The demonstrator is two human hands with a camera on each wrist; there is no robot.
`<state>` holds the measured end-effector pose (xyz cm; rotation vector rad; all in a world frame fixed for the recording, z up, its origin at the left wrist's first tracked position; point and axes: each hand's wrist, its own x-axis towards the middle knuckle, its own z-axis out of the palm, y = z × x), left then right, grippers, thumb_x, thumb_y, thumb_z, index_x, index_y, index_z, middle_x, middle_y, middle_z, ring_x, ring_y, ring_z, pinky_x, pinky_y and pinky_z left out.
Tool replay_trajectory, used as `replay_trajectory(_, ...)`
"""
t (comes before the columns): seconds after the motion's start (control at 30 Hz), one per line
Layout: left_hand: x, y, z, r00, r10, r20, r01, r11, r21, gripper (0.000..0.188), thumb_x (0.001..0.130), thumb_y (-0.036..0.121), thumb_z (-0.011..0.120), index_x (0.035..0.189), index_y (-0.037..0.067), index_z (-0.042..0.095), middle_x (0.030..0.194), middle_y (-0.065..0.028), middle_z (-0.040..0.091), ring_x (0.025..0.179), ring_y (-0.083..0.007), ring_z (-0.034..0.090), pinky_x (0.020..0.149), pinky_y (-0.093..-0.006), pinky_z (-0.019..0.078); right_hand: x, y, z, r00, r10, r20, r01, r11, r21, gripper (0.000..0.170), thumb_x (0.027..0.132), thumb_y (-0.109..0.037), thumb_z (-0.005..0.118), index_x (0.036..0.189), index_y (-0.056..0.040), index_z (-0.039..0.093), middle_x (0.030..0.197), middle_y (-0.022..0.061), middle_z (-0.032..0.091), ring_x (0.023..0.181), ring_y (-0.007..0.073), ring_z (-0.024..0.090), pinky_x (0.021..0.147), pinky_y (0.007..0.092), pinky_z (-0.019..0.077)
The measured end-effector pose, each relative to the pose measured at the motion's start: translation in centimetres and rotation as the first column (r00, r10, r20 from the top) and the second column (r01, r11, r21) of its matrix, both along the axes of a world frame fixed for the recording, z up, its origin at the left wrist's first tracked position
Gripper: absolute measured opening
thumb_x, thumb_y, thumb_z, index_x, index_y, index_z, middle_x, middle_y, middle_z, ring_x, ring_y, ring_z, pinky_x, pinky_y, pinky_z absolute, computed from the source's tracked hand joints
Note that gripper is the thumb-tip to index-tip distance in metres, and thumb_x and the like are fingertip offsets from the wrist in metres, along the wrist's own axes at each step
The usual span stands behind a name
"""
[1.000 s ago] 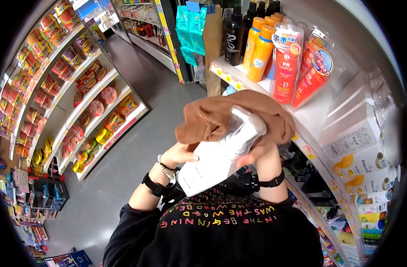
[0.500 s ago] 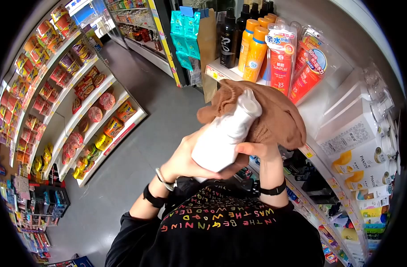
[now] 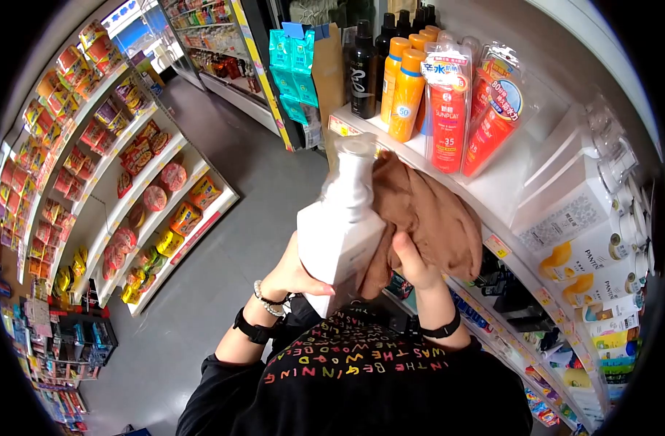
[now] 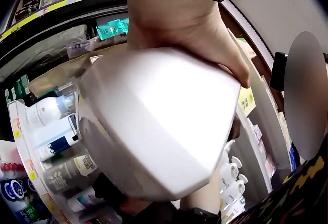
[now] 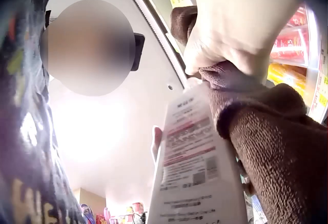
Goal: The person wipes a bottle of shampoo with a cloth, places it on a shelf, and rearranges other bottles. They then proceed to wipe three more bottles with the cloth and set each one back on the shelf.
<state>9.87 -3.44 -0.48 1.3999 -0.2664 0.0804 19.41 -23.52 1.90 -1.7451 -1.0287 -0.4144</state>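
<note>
A white, flat-sided pump bottle (image 3: 339,236) with clear plastic film around its neck is held in front of the chest. My left hand (image 3: 294,272) grips it low down, thumb across the near side. In the left wrist view the bottle's pale base (image 4: 164,116) fills the middle, under the left hand (image 4: 179,26). My right hand (image 3: 419,270) holds a brown cloth (image 3: 445,218) beside the bottle, thumb up against the fabric. The right wrist view shows the cloth (image 5: 279,147) bunched under the right hand (image 5: 233,34), close to the bottle's printed label (image 5: 189,152).
A shelf (image 3: 492,207) on the right carries orange spray cans (image 3: 405,102), red sunscreen packs (image 3: 448,123) and black bottles (image 3: 363,73). White pump bottles (image 3: 597,258) stand lower right. Teal packets (image 3: 294,69) hang at the shelf end. Across the grey floor (image 3: 223,254) stands a noodle rack (image 3: 147,163).
The bottle has swung from leaning right to nearly upright and moved left. The cloth, earlier behind the bottle, now hangs to its right. My right hand has come off the bottle onto the cloth.
</note>
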Motion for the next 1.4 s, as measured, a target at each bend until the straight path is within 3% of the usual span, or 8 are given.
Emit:
replay_trajectory(0.1, 0.0, 1.1, 0.0, 0.989, 0.137, 0.049, -0.144, 0.971, 0.190, 0.093, 0.050, 0.032, 0.087, 0.126, -0.001, 0.046, 0.120, -0.0108, 0.056, 0.113, -0.0196, 0.051, 0.099, -0.0332, 0.0363, -1.3, -1.1, -1.6, 0.835, 0.276, -0.476, -0.010, 0.872, 0.489, 0.054, 0.090, -0.027, 0.049, 0.131, 0.0054, 0.037, 0.132, 0.0172, 0.043, 0.122, 0.0290, 0.041, 0.105, 0.0398, 0.0286)
replay_trajectory(0.37, -0.2, -1.1, 0.1, 0.935, -0.081, -0.346, 0.144, 0.977, 0.160, 0.092, 0.052, 0.027, 0.089, 0.128, 0.000, 0.046, 0.123, -0.0136, 0.055, 0.113, -0.0235, 0.053, 0.099, -0.0346, 0.0382, -1.2, 0.1, 2.4, 0.864, 0.483, -0.143, -0.295, 0.715, 0.634, 0.041, 0.090, -0.028, 0.050, 0.120, -0.0009, 0.040, 0.111, 0.0133, 0.050, 0.103, 0.0259, 0.048, 0.087, 0.0376, 0.0366)
replay_trajectory(0.4, -0.4, -1.1, -1.0, 0.995, 0.018, 0.101, -0.067, 0.857, 0.511, 0.090, 0.051, 0.027, 0.089, 0.126, 0.000, 0.048, 0.120, -0.0132, 0.057, 0.113, -0.0240, 0.053, 0.098, -0.0354, 0.0390, -1.5, 0.3, 2.3, 0.863, 0.489, -0.123, -0.311, 0.709, 0.633, 0.039, 0.090, -0.028, 0.050, 0.117, -0.0012, 0.041, 0.108, 0.0132, 0.050, 0.101, 0.0259, 0.049, 0.084, 0.0377, 0.0371)
replay_trajectory(0.73, 0.7, -0.1, -2.2, 0.949, 0.313, -0.027, -0.298, 0.923, 0.245, 0.079, 0.053, 0.028, 0.087, 0.116, -0.004, 0.052, 0.107, -0.0096, 0.061, 0.099, -0.0160, 0.056, 0.090, -0.0312, 0.0444, 0.8, -1.8, 1.9, 0.732, 0.642, 0.228, -0.516, 0.303, 0.801, 0.022, 0.089, -0.025, 0.049, 0.099, -0.0046, 0.048, 0.080, 0.0123, 0.058, 0.075, 0.0259, 0.057, 0.063, 0.0383, 0.0421)
replay_trajectory(0.87, 0.8, 1.2, -1.6, 0.923, 0.384, 0.019, -0.379, 0.902, 0.206, 0.078, 0.052, 0.027, 0.087, 0.114, -0.005, 0.052, 0.107, -0.0094, 0.061, 0.098, -0.0160, 0.057, 0.089, -0.0310, 0.0448, 0.6, -3.7, 4.7, 0.312, 0.946, -0.085, -0.765, 0.304, 0.567, 0.024, 0.086, -0.019, 0.051, 0.100, -0.0003, 0.045, 0.077, 0.0114, 0.058, 0.072, 0.0233, 0.056, 0.068, 0.0374, 0.0432)
replay_trajectory(0.93, 0.7, 0.8, -0.2, 0.917, 0.368, 0.152, -0.395, 0.890, 0.227, 0.082, 0.049, 0.029, 0.088, 0.115, -0.005, 0.052, 0.108, -0.0095, 0.061, 0.098, -0.0159, 0.057, 0.089, -0.0308, 0.0445, -2.3, -3.7, 2.9, 0.839, 0.333, -0.431, -0.176, 0.914, 0.365, 0.031, 0.087, -0.019, 0.055, 0.106, 0.0051, 0.051, 0.084, 0.0161, 0.062, 0.076, 0.0169, 0.059, 0.073, 0.0289, 0.0454)
replay_trajectory(1.27, 1.9, -3.7, 0.7, 0.890, 0.438, 0.128, -0.439, 0.898, -0.022, 0.086, 0.052, 0.032, 0.088, 0.118, -0.006, 0.048, 0.111, -0.0120, 0.059, 0.103, -0.0203, 0.057, 0.090, -0.0347, 0.0447, -1.7, -1.2, -6.3, 0.467, 0.402, -0.787, -0.373, 0.897, 0.237, 0.066, 0.081, -0.008, 0.053, 0.142, -0.0044, 0.029, 0.128, 0.0160, 0.048, 0.110, 0.0195, 0.049, 0.094, 0.0299, 0.0373)
replay_trajectory(1.4, 2.6, -6.9, 3.1, 0.890, 0.447, 0.089, -0.449, 0.894, 0.005, 0.083, 0.054, 0.031, 0.087, 0.118, -0.006, 0.048, 0.113, -0.0134, 0.057, 0.104, -0.0207, 0.056, 0.091, -0.0356, 0.0440, -2.7, -2.2, -4.2, 0.640, 0.259, -0.724, -0.213, 0.964, 0.157, 0.067, 0.083, -0.009, 0.058, 0.142, -0.0015, 0.027, 0.127, 0.0126, 0.049, 0.106, 0.0171, 0.050, 0.090, 0.0261, 0.0399)
